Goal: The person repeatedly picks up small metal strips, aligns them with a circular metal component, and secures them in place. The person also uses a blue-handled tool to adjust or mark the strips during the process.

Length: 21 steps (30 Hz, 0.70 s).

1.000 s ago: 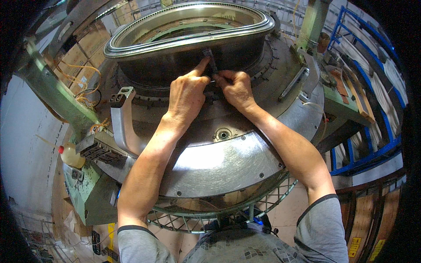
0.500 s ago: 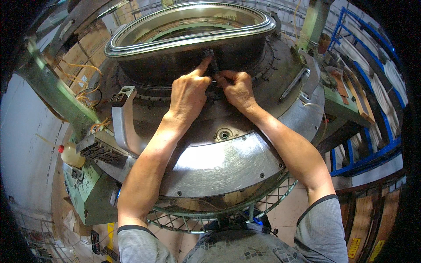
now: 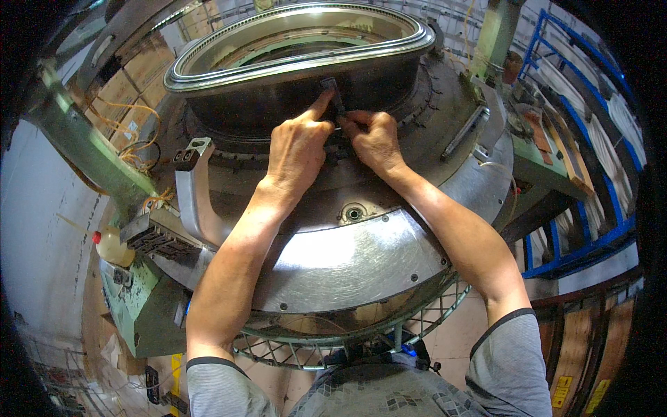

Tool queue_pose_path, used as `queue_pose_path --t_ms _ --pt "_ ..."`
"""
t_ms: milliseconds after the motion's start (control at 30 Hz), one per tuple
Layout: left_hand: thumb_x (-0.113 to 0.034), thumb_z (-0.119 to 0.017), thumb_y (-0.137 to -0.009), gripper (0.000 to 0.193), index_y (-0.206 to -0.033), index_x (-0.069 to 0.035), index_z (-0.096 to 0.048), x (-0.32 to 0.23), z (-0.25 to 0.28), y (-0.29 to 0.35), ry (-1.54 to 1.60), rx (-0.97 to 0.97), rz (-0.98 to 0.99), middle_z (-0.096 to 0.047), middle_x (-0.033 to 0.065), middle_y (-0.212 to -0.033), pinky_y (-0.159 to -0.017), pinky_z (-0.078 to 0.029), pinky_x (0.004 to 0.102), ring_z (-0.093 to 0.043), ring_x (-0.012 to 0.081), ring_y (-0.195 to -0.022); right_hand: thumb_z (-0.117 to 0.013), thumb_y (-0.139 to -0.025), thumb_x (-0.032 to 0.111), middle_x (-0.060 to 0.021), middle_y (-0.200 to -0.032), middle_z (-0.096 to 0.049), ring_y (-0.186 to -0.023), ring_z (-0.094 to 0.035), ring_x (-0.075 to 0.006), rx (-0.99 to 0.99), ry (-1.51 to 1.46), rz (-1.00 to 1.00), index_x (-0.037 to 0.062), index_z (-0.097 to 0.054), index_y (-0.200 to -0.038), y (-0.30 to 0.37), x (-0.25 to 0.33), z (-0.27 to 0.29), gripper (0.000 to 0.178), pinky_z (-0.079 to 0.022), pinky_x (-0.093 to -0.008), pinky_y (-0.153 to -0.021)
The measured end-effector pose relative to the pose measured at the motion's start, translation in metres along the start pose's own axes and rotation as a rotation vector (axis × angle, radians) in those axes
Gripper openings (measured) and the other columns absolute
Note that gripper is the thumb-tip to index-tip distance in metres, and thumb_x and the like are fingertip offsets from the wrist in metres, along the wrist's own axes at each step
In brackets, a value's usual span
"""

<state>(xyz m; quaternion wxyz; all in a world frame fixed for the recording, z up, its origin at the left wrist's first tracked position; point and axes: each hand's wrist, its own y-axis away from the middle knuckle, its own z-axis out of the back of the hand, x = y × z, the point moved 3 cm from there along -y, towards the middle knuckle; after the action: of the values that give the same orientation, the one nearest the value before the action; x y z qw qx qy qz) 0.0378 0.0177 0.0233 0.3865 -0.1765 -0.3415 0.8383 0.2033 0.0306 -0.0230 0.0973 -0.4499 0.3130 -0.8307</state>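
Observation:
Both hands meet at the dark side wall of a large metal cylinder (image 3: 243, 111) with a bright toothed rim. A narrow dark metal strip (image 3: 335, 99) stands nearly upright, slightly tilted, against that wall. My left hand (image 3: 295, 149) has its index finger stretched up, the tip on the strip's upper end; its thumb lies lower down and the other fingers are curled. At the strip's lower end, my right hand (image 3: 375, 139) pinches it between thumb and curled fingers. A small bright bit shows between the two thumbs, too small to name. The fingers hide the strip's lower part.
A broad metal ring table (image 3: 333, 260) surrounds the cylinder, with an upright metal bracket (image 3: 194, 187) at left and another bracket (image 3: 495, 118) at right. Green machine posts (image 3: 104, 139) flank it. A bottle with a red cap (image 3: 114, 247) stands left; a blue rack (image 3: 590, 139) stands right.
The strip's upper end has tipped slightly to the left, along with my left index fingertip. Both hands otherwise keep nearly the same place.

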Motion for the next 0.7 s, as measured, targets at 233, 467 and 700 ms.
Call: queue_pose_path --t_ms 233,467,700 --pt "0.011 -0.059 -0.066 0.016 -0.075 0.002 -0.069 0.0 -0.0003 -0.0001 -0.003 -0.01 -0.015 -0.06 0.0189 -0.137 -0.08 -0.06 0.042 -0.071 0.038 -0.093 -0.071 -0.09 0.014 -0.018 -0.086 -0.076 -0.075 -0.07 -0.0146 -0.001 0.001 -0.007 -0.0034 -0.075 -0.101 -0.0004 0.0002 -0.0005 0.021 -0.054 -0.031 -0.069" --pt "0.01 -0.059 -0.065 0.018 -0.076 0.002 -0.07 0.0002 -0.001 -0.0001 0.002 -0.006 -0.007 -0.06 0.0189 -0.137 -0.081 -0.06 0.0428 -0.071 0.0386 -0.094 -0.071 -0.089 0.013 -0.0189 -0.086 -0.076 -0.075 -0.071 -0.0154 -0.018 0.018 0.028 -0.0035 -0.075 -0.1 -0.0007 0.0 -0.0007 0.02 -0.054 -0.0313 -0.069" --pt "0.011 -0.059 -0.065 0.021 -0.079 0.001 -0.072 -0.0001 -0.0003 -0.0005 0.005 0.005 0.003 -0.06 0.0188 -0.137 -0.082 -0.06 0.0423 -0.071 0.0385 -0.096 -0.07 -0.088 0.012 -0.0209 -0.086 -0.075 -0.075 -0.072 -0.0164 0.011 0.034 0.03 -0.0032 -0.076 -0.1 -0.0003 0.0044 0.0013 0.02 -0.055 -0.0322 -0.069"
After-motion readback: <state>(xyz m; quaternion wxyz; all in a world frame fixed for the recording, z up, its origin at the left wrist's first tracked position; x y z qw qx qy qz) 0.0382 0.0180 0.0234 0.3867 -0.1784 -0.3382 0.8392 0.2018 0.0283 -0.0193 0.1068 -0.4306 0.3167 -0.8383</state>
